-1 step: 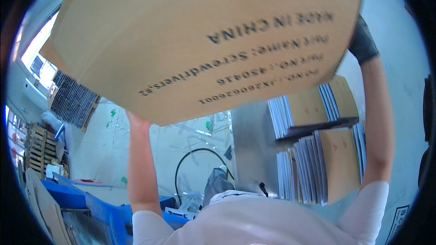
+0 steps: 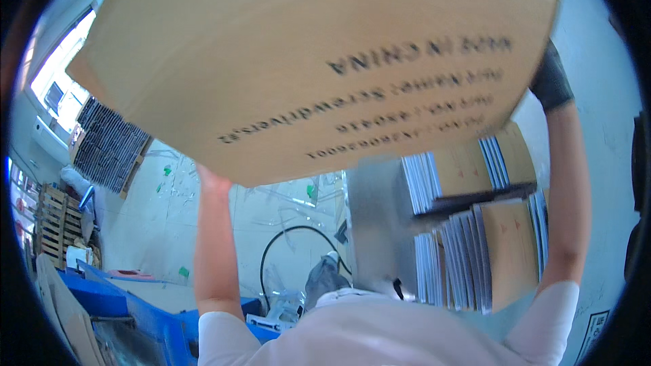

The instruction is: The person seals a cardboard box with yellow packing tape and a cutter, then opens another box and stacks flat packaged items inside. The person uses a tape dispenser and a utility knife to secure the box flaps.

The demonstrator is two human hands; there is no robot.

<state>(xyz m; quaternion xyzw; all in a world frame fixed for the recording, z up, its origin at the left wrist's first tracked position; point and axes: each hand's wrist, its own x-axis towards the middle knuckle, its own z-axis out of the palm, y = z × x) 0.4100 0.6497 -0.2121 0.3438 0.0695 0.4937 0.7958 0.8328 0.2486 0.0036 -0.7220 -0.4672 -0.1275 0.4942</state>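
Observation:
A large brown cardboard box (image 2: 325,88) with dark print is held up before me, filling the upper part of the view. Beneath its lower left corner, my bare left hand (image 2: 214,180) presses against the cardboard, most of its fingers hidden behind the box. My right hand (image 2: 553,80), in a dark glove, grips the box's right side; its fingertips are out of sight. Both arms are stretched out, and the box is tilted.
Bundles of flat cardboard (image 2: 519,251) lie at the right beside a grey metal surface (image 2: 380,230). At the far left are a stack of dark-edged sheets (image 2: 108,146) and a wooden pallet (image 2: 57,220). A black hose (image 2: 263,264) curves across the floor near blue equipment (image 2: 152,318).
The box and my right hand have shifted slightly right and down in the view. Both hands keep their hold on the box.

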